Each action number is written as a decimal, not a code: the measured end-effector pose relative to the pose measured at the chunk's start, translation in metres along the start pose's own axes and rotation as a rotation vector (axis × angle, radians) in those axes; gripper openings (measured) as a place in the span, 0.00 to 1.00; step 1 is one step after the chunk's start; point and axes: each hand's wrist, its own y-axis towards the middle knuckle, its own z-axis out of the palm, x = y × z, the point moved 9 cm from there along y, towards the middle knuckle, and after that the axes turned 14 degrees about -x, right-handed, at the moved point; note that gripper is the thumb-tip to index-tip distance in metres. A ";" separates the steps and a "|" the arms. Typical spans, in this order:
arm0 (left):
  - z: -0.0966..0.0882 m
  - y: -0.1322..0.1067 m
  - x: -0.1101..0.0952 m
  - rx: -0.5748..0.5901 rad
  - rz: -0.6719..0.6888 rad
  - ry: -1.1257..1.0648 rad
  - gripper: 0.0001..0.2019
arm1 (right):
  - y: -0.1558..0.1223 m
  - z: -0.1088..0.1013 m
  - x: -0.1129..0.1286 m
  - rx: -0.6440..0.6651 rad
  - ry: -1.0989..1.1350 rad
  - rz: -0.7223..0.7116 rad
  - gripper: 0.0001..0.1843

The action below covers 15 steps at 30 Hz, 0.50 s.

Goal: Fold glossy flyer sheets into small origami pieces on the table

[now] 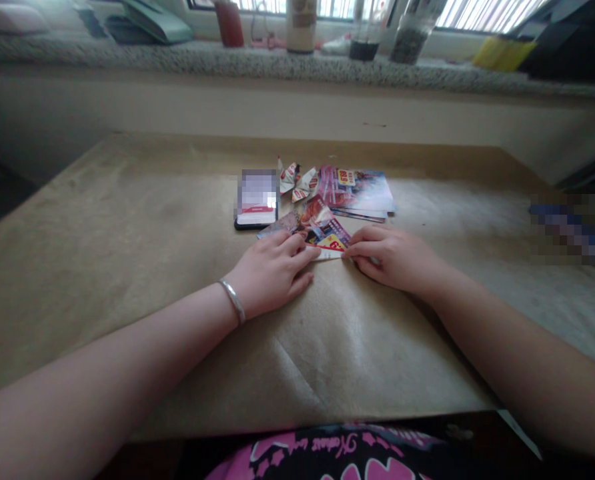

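Note:
A folded, brightly printed paper leaflet [318, 221] lies on the table in front of me, with a white strip along its near edge. My left hand [277, 270] rests on the leaflet's left part, fingers stretched out and covering some of it. At the right corner, my right hand [385, 257] pinches the near edge between thumb and fingers. Just beyond are folded paper shapes [305, 185], white with red print. A stack of similar printed leaflets [360, 190] sits behind my right hand.
A phone [256, 200] with a lit, blurred screen lies left of the paper shapes. The table [152, 267] has a brown cover. Jars and a red container [229, 23] stand on the stone windowsill [177, 60]. A pixelated blue item [572, 233] is at the far right.

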 end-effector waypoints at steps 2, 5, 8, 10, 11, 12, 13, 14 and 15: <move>0.001 -0.001 0.000 -0.002 -0.002 0.001 0.21 | 0.000 -0.001 -0.001 0.023 -0.018 -0.008 0.13; 0.001 -0.002 0.001 0.002 -0.006 -0.001 0.21 | 0.000 -0.002 -0.003 0.060 -0.048 -0.030 0.14; 0.002 -0.001 0.001 0.013 -0.004 -0.002 0.21 | -0.001 -0.003 -0.005 0.081 -0.098 -0.041 0.15; 0.001 -0.001 0.001 0.014 -0.004 -0.004 0.21 | -0.002 -0.003 -0.006 0.083 -0.123 -0.044 0.14; 0.001 -0.001 0.001 0.013 -0.003 -0.006 0.21 | -0.002 -0.004 -0.007 0.084 -0.132 -0.044 0.14; 0.001 -0.001 0.001 0.010 -0.003 -0.007 0.20 | -0.003 -0.004 -0.008 0.088 -0.137 -0.044 0.14; 0.001 -0.001 0.001 0.007 -0.003 -0.008 0.20 | -0.003 -0.004 -0.009 0.093 -0.141 -0.044 0.14; 0.001 -0.002 0.001 0.006 -0.002 -0.008 0.20 | -0.004 -0.004 -0.010 0.098 -0.145 -0.044 0.15; 0.001 -0.002 0.001 0.005 -0.001 -0.007 0.20 | -0.004 -0.004 -0.011 0.104 -0.149 -0.045 0.15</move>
